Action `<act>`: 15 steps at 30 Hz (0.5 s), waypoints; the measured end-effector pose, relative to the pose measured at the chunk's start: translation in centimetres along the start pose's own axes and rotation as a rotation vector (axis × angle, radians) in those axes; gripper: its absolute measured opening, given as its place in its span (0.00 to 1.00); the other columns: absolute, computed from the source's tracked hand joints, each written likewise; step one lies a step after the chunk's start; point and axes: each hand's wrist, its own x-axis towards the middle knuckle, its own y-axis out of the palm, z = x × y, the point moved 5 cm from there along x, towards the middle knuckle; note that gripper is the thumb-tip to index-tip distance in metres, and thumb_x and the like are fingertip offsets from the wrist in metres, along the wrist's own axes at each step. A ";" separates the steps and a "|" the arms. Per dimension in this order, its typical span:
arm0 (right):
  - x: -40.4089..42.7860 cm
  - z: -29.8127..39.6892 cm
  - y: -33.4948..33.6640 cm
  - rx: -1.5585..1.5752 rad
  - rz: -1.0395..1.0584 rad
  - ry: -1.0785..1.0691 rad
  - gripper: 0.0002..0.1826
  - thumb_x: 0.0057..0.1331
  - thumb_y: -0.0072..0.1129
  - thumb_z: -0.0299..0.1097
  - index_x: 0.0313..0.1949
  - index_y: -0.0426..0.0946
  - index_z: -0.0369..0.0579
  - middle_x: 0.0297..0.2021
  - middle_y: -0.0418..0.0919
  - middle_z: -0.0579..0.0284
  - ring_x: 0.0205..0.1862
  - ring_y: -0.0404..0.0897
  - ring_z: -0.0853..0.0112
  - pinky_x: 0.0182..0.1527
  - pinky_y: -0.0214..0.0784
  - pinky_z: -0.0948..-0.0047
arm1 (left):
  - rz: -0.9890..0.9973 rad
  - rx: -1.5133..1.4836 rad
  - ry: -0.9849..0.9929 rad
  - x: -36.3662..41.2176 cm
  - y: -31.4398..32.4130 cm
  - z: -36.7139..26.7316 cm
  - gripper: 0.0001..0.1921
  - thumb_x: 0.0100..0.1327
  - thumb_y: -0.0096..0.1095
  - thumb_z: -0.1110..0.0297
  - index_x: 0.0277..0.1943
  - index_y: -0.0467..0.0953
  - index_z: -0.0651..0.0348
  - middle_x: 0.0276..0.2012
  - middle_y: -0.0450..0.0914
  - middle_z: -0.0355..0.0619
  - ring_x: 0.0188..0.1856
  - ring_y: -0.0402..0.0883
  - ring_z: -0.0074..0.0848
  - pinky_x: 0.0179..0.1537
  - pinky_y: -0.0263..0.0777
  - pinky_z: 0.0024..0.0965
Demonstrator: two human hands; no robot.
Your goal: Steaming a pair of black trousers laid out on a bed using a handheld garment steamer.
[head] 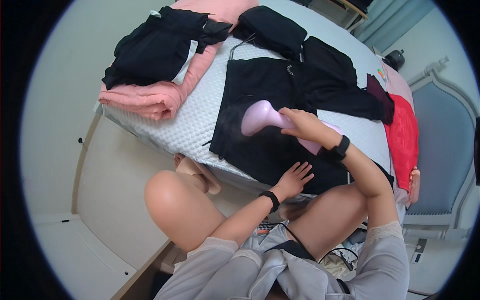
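Note:
My right hand [309, 125] grips the handle of a pale pink handheld garment steamer [260, 118]. The steamer's rounded head is over a pair of black trousers [258, 80], with what looks like faint vapour beside it. I cannot tell whether the head touches the cloth. The trousers are spread across a white quilted bed [198, 127], with a drawstring at the waistband and small light lettering near the top. My left hand [294, 180] lies flat on the black cloth near the bed's front edge, fingers apart and holding nothing.
Black garments with white trim [157, 52] lie on a folded pink quilt [142, 99] at the left. More folded black clothes [273, 30] sit at the back. A red cloth [403, 138] hangs near the blue padded headboard [444, 150]. A black cable [296, 236] crosses my lap.

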 end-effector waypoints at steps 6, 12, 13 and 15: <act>-2.4 -0.5 0.5 -0.057 0.181 0.035 0.27 0.54 0.65 0.41 0.52 0.66 0.51 0.39 0.77 0.46 0.42 0.78 0.50 0.42 0.70 0.58 | -0.026 -0.011 0.008 0.2 -0.5 0.9 0.29 0.57 0.56 0.62 0.63 0.64 0.48 0.67 0.58 0.49 0.70 0.51 0.38 0.69 0.43 0.45; -1.4 1.0 1.9 -0.003 0.080 -0.028 0.27 0.54 0.65 0.40 0.51 0.66 0.50 0.38 0.77 0.46 0.40 0.78 0.50 0.41 0.70 0.57 | -0.126 -0.020 0.040 -0.3 0.3 1.0 0.25 0.58 0.55 0.61 0.61 0.67 0.48 0.66 0.59 0.49 0.70 0.52 0.38 0.69 0.43 0.46; -1.1 1.4 2.2 0.001 0.066 -0.029 0.26 0.54 0.64 0.40 0.51 0.67 0.50 0.38 0.77 0.46 0.40 0.78 0.50 0.41 0.70 0.57 | -0.130 -0.019 0.044 -0.2 0.4 1.1 0.25 0.59 0.54 0.61 0.60 0.67 0.48 0.66 0.60 0.49 0.69 0.54 0.38 0.69 0.43 0.46; -0.6 1.9 2.7 0.003 0.037 -0.057 0.26 0.54 0.64 0.40 0.51 0.67 0.49 0.38 0.77 0.46 0.39 0.78 0.50 0.41 0.70 0.57 | -0.135 -0.013 0.045 -0.2 0.5 0.9 0.25 0.59 0.54 0.61 0.61 0.67 0.48 0.64 0.62 0.49 0.68 0.56 0.39 0.68 0.44 0.46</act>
